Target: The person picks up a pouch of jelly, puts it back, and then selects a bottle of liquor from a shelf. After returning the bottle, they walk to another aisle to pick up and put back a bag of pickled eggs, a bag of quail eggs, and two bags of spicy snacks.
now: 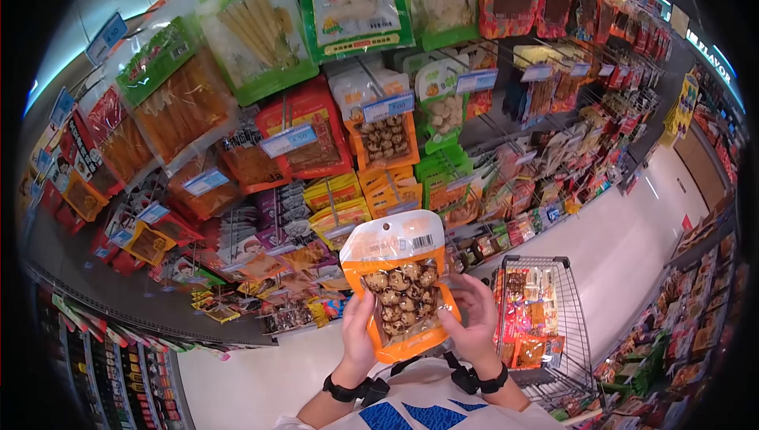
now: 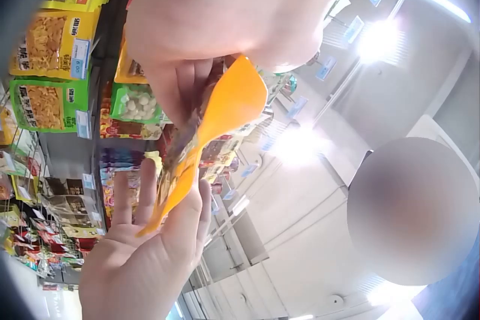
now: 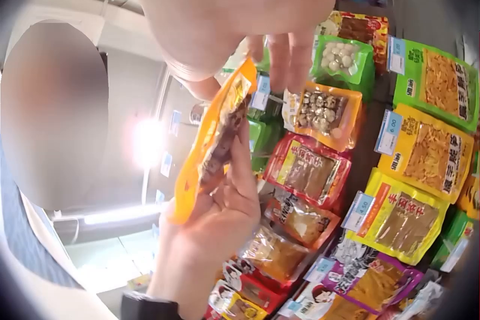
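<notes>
An orange and white package of speckled eggs (image 1: 402, 296) is held upright between both hands in front of the shirt, its hang hole at the top. My left hand (image 1: 360, 333) grips its left lower edge, fingers behind it. On the other side, my right hand (image 1: 473, 321) pinches the right edge, with the thumb on the front. In the left wrist view the package (image 2: 232, 102) shows edge-on between the left hand (image 2: 217, 16) and the right hand (image 2: 142, 260). The right wrist view shows the package (image 3: 214, 136) from its other side.
Racks of hanging snack packets (image 1: 316, 137) with blue price tags fill the space ahead. Similar egg packages (image 1: 386, 136) hang there. A wire shopping cart (image 1: 581, 311) holding several packets stands at the right. More shelves (image 1: 130, 367) stand at the lower left.
</notes>
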Demonstrator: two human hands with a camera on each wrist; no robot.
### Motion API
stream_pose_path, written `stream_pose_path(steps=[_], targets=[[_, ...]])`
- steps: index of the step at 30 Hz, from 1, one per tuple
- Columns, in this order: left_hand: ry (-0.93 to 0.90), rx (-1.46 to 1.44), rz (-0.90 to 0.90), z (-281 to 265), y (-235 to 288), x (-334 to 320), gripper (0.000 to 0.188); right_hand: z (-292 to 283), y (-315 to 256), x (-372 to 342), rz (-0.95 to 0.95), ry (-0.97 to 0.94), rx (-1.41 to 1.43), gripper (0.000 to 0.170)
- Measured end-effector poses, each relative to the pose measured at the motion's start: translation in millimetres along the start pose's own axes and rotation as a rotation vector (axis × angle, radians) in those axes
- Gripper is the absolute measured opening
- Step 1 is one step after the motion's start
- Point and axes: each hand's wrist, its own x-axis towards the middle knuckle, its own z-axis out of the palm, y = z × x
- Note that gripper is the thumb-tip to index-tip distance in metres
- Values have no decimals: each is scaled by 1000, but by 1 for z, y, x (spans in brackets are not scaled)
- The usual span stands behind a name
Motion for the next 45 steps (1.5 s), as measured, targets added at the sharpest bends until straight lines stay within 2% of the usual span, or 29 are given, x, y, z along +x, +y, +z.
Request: stream_pose_path(steps=[1, 3, 7, 9, 11, 17, 18, 23, 26, 27, 29, 30, 31, 33, 34, 35, 37, 38, 39, 40, 41, 42, 43, 45], targets=[[17, 26, 9, 4, -2, 5, 35, -6, 3, 9, -23, -12, 7, 66], [36, 22, 12, 12, -6, 13, 33, -17, 9, 25, 413, -95, 416, 61], [65, 28, 16, 31, -16, 29, 31, -29, 13, 53, 473, -192, 490, 63], [2, 111, 26, 35, -22, 39, 32, -35, 18, 63, 489, -161, 552, 57], [7, 159, 40, 50, -25, 46, 32, -47, 27, 71, 612, -228, 574, 51], [-70, 215, -7, 87, -46, 69, 31, -80, 30, 92, 619, -173, 604, 42], [-89, 239, -9, 83, -54, 75, 38, -86, 31, 96, 612, -164, 610, 41], [-94, 369, -24, 111, -57, 88, 47, -106, 40, 110, 605, -162, 584, 38], [-121, 412, -30, 118, -56, 103, 52, -108, 36, 118, 513, -126, 470, 36], [-121, 405, -9, 120, -57, 109, 52, -111, 34, 123, 386, -179, 325, 34], [-81, 371, 72, 119, -64, 117, 50, -112, 34, 124, 323, -228, 302, 33], [-95, 297, 52, 118, -66, 121, 51, -110, 34, 127, 283, -247, 280, 41], [-82, 294, 78, 116, -69, 126, 49, -111, 38, 134, 201, -336, 115, 49], [-77, 214, 97, 110, -72, 139, 47, -109, 39, 137, 171, -356, 151, 55], [-62, 173, 151, 112, -71, 145, 46, -103, 36, 145, 96, -375, 123, 58], [-53, 139, 181, 113, -71, 149, 53, -99, 25, 153, 121, -421, 158, 68], [-119, 263, 371, 114, -66, 162, 62, -75, 25, 163, 25, -373, 79, 80], [-153, 313, 391, 111, -68, 169, 64, -79, 13, 174, 7, -337, 127, 53], [-188, 364, 412, 106, -72, 176, 66, -76, 14, 177, 105, -399, 164, 82], [-164, 501, 408, 104, -70, 179, 65, -67, 20, 178, 147, -419, 289, 87], [-157, 673, 575, 112, -60, 182, 67, -57, 25, 179, 192, -441, 412, 92], [-167, 696, 585, 114, -56, 186, 68, -57, 31, 170, 394, -480, 498, 106], [-176, 721, 591, 115, -52, 190, 70, -52, 34, 173, 275, -533, 479, 110], [-191, 742, 658, 118, -38, 199, 71, -33, 40, 177, 5, -478, 391, 113]])
